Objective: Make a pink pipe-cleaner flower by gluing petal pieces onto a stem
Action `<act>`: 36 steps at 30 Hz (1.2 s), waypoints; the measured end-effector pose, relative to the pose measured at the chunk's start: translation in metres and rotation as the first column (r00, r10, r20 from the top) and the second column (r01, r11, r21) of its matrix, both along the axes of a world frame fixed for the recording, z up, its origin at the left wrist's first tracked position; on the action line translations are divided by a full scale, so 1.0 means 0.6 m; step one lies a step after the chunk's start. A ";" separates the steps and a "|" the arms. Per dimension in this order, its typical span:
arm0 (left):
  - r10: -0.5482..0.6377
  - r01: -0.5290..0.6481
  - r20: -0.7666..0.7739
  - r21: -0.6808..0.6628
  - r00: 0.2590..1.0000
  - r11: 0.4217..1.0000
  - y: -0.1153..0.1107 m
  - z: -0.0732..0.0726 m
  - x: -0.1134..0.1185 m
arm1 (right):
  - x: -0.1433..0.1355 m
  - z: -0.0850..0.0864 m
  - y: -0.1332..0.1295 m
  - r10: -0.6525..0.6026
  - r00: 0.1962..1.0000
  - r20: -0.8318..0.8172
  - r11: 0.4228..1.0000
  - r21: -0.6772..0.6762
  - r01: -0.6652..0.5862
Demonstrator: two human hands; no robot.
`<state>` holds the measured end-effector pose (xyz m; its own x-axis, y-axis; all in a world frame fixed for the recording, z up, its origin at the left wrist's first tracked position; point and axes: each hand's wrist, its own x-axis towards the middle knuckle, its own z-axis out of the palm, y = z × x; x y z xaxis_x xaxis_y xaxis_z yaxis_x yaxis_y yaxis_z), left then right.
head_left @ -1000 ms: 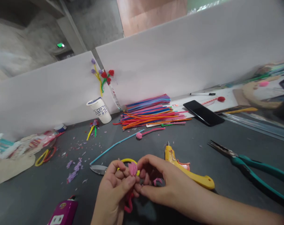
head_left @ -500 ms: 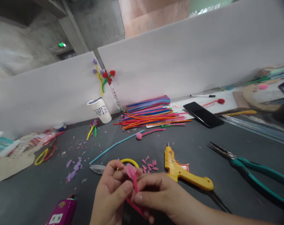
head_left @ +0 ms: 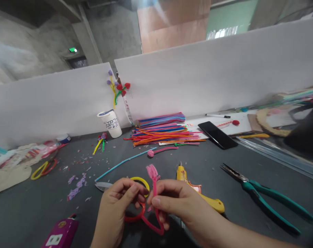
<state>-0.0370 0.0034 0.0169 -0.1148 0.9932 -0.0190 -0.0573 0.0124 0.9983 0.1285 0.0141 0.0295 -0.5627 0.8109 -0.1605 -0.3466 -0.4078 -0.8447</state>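
Observation:
A pink pipe cleaner (head_left: pixel 154 187), bent below and topped with a pink tuft (head_left: pixel 152 171), is pinched between the thumb and fingers of my right hand (head_left: pixel 179 201). Just left of it is my left hand (head_left: pixel 120 203), its fingers curled with thumb near forefinger; whether anything small is between them cannot be made out. Under my hands lie scissors (head_left: pixel 140 179) with a yellow and a red handle loop. Behind the tuft, a pink ball on a stem (head_left: pixel 150 153) rests on the dark table (head_left: pixel 115 155). My right hand partly covers a yellow glue gun (head_left: pixel 182 173).
Teal-handled pliers (head_left: pixel 270 196) lie at the right, below a black phone (head_left: pixel 217 135). Pipe cleaners (head_left: pixel 161 134) are piled at the back beside a white cup (head_left: pixel 110 123). A purple box (head_left: pixel 62 233) and purple scraps (head_left: pixel 77 187) are on the left.
My left hand has come off the pink tuft and moved slightly left. The tuft now stands upright above my right hand. The view has tilted up and shifted a little.

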 end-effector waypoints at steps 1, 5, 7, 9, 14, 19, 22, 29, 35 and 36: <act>-0.005 0.005 0.007 0.015 1.000 1.000 -0.002 0.001 0.000 | 0.000 0.001 -0.001 0.005 1.000 0.007 1.000 0.001 -0.005; 0.077 -0.078 0.045 0.025 0.996 0.997 -0.002 0.006 -0.004 | 0.005 0.009 -0.001 0.026 0.999 0.023 0.999 0.031 -0.027; 0.127 -0.128 0.038 0.034 0.991 0.991 0.001 0.010 -0.008 | 0.009 0.013 0.000 0.054 0.998 0.017 0.996 0.069 -0.055; 0.097 -0.099 0.061 0.031 0.993 0.995 0.002 0.015 -0.010 | 0.012 0.014 0.000 0.098 0.995 0.003 0.991 0.094 -0.097; -0.206 0.205 0.230 0.029 0.951 0.978 -0.013 0.018 0.004 | 0.007 -0.004 -0.007 0.248 0.964 -0.099 0.969 0.016 -0.248; -0.326 0.314 0.265 0.087 0.907 0.945 -0.026 0.011 0.020 | -0.004 -0.029 -0.015 0.287 0.951 -0.112 0.957 -0.015 -0.290; -0.277 0.261 0.195 0.105 0.941 0.960 -0.028 0.012 0.020 | -0.004 -0.030 -0.013 0.297 0.954 0.032 0.953 0.051 -0.299; -0.110 0.116 -0.037 0.322 0.993 0.940 -0.038 0.018 0.030 | 0.031 0.007 -0.006 -0.218 0.871 0.440 0.775 0.620 -0.119; -0.110 0.105 0.015 0.177 0.994 0.979 -0.037 0.011 0.033 | 0.042 0.006 -0.005 -0.308 0.867 0.393 0.785 0.619 -0.001; -0.120 0.115 0.038 0.105 0.992 0.988 -0.034 0.009 0.031 | 0.042 0.004 -0.005 -0.304 0.868 0.392 0.803 0.596 0.012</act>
